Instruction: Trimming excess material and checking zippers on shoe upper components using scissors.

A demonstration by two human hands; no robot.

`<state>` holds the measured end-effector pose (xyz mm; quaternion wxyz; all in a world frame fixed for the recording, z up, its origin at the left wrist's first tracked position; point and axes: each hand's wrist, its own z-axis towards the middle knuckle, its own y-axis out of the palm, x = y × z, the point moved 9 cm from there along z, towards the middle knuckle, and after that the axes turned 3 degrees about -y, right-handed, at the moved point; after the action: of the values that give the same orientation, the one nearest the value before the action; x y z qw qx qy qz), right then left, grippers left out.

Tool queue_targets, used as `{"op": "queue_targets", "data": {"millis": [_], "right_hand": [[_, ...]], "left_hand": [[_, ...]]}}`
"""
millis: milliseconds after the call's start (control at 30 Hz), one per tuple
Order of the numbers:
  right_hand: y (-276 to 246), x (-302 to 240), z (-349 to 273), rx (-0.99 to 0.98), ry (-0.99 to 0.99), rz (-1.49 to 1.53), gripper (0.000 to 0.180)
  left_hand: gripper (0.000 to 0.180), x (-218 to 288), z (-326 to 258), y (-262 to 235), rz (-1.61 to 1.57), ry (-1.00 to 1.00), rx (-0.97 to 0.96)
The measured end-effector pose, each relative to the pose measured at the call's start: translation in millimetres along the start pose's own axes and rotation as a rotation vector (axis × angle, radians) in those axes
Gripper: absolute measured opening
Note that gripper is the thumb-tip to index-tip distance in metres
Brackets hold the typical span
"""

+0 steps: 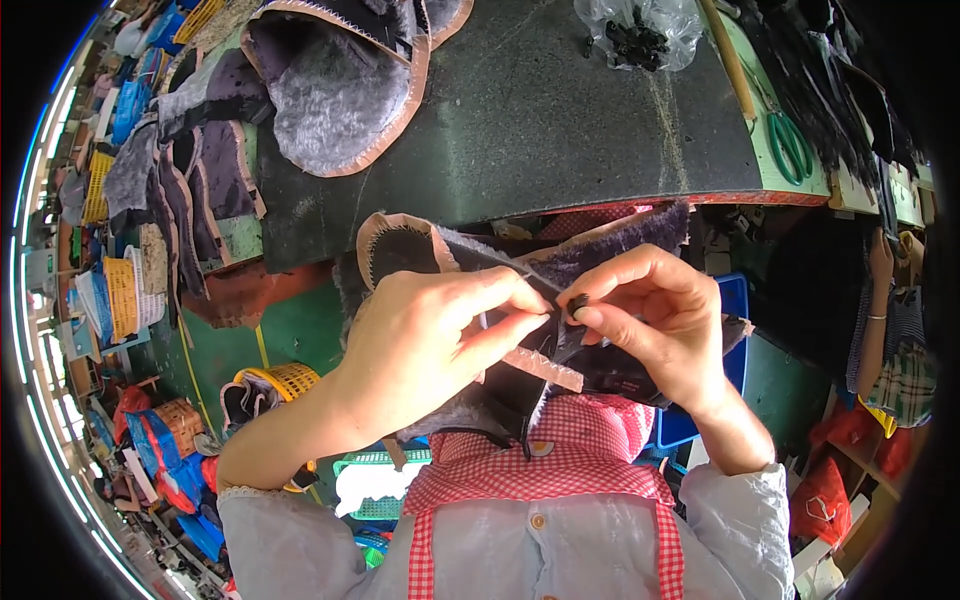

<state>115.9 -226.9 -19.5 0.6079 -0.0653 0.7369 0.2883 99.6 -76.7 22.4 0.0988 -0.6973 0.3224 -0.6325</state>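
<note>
My right hand (660, 315) pinches a small black round piece (576, 307) between thumb and forefinger. Close beside it, my left hand (425, 335) is closed in a pinch, thumb against forefinger; whatever sits between those fingertips is too small to make out. Under both hands, on my lap, lies a dark fur-lined workpiece (630, 250) with peach edging and zigzag stitching. A loose peach strip (545, 368) crosses it below my fingertips. My hands cover part of this workpiece.
A dark worktable (520, 120) stands ahead, bearing fur-lined pieces (340, 95) and a clear plastic bag (640, 35) of small black parts. Green-handled scissors (790, 148) lie at its right. Beside me are a blue bin (735, 295) and a yellow basket (290, 380). Another person's arm (876, 310) shows far right.
</note>
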Motion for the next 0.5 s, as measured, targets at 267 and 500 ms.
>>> {"op": "queue_targets", "data": {"millis": [267,500], "right_hand": [[6.9,-27.5,11.4,-0.019,-0.092,-0.449,0.022],[-5.5,1.1,9.6,0.021,0.103,-0.144,0.019]], "left_hand": [[0.013,-5.4,3.0,1.6,-0.048,-0.013,-0.019],[0.009,-1.9,1.6,0.6,-0.098,0.02,-0.012]]}}
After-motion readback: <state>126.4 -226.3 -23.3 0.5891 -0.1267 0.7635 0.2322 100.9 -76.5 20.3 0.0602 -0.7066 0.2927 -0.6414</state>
